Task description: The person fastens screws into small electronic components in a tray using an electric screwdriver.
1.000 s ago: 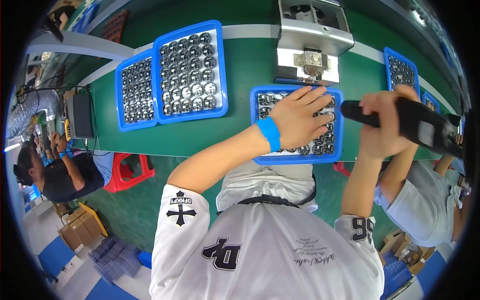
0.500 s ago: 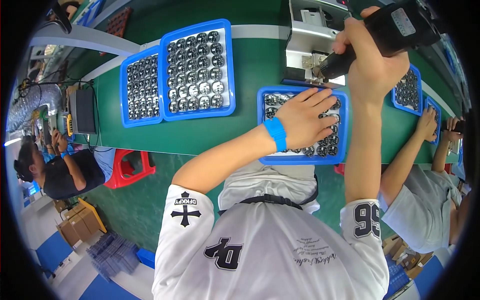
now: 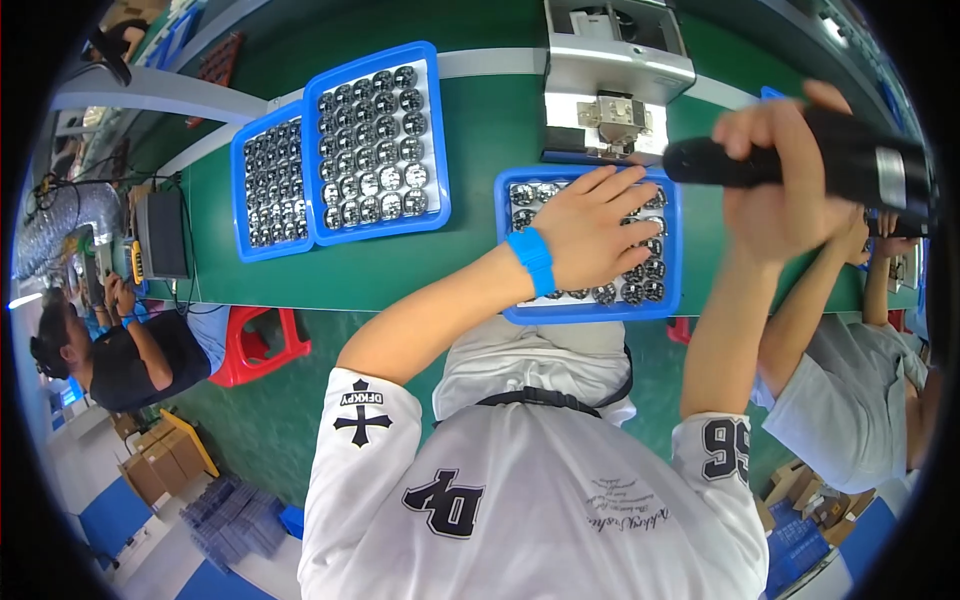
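My left hand (image 3: 588, 236) lies flat with fingers spread over a blue tray (image 3: 673, 250). Rows of shiny dark round parts (image 3: 632, 291) fill the tray, and my palm hides many of them. Raised at the right, my right hand (image 3: 778, 180) is wrapped around a black hand-held power tool (image 3: 870, 165); both are blurred. The tool's rounded black nose points left, above the tray's far right corner. A silvery metal fixture (image 3: 612, 72) stands just beyond the tray, with a small metal block (image 3: 615, 118) on its near ledge.
Two more blue trays (image 3: 437, 150) (image 3: 243, 200) of the same parts stand at the left on the green table (image 3: 480, 120). A co-worker's arm (image 3: 815, 300) reaches over the table at the right. Another person (image 3: 150, 345) sits at the far left beside a red stool (image 3: 255, 345).
The tool's nose has come away from the metal fixture, and my right hand has moved right and nearer to me. My left hand stays spread over the tray; the view has shifted slightly.
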Demonstrator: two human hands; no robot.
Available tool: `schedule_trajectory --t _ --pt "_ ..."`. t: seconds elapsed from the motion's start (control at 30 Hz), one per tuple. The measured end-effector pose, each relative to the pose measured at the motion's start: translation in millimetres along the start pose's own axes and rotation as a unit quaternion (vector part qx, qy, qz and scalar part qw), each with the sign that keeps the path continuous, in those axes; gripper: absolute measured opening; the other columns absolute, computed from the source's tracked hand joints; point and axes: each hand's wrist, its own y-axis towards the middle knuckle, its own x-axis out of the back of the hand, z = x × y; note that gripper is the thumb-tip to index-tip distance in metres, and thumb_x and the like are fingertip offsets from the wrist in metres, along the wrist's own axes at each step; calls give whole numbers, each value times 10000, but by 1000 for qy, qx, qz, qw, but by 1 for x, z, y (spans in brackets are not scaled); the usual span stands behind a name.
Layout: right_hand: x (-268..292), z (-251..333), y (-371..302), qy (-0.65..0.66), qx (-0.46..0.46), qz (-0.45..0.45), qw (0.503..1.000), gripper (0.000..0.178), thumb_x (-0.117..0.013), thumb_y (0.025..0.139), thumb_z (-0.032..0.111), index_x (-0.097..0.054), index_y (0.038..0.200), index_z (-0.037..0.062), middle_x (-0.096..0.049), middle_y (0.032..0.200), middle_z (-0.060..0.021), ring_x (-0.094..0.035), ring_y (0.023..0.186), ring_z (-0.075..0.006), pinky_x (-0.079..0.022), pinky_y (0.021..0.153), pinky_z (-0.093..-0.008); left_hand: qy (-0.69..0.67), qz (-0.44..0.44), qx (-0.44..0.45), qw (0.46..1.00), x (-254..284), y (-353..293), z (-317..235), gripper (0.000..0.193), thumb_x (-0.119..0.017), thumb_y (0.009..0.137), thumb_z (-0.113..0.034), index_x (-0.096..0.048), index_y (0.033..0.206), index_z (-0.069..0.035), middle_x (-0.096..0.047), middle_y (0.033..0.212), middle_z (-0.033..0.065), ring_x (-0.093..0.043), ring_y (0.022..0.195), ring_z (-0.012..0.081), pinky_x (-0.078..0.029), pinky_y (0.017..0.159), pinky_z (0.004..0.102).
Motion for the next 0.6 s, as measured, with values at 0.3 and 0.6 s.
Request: schedule_trajectory --t 0.3,0.6 --pt "-52 -29 16 -44 -59 -98 992 257 -678 839 -44 -568 1070 -23 -605 680 -64 -580 515 -151 -461 494 -296 -6 -17 11 1000 -6 -2 -1 284 -670 936 -366 -771 1127 -182 -618 1395 105 -484 1398 328 -346 1193 479" --pt "-42 -38 13 -78 5 -15 997 247 -662 872 -90 -595 1109 -105 -643 692 -118 -627 573 -193 -511 575 -313 1 -14 2 1000 -1 -1 -1 297 -686 934 -354 -766 1157 -176 -603 1394 102 -496 1374 318 -371 1174 472"
